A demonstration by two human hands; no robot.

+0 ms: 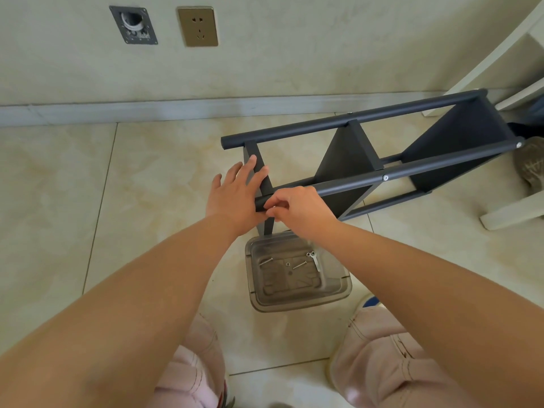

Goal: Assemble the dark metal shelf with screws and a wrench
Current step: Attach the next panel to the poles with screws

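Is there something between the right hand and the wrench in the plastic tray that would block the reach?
Nothing visible blocks it. The right hand pinches at the end of the shelf tube, directly above the open clear tray. The wrench lies uncovered inside beside two screws, with no lid over it.

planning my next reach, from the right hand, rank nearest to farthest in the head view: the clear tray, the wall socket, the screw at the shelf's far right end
From the right hand:
1. Clear tray, just below the hand, toward the person.
2. Far-end screw, up to the right along the shelf rail.
3. Wall socket, high on the wall, upper left.
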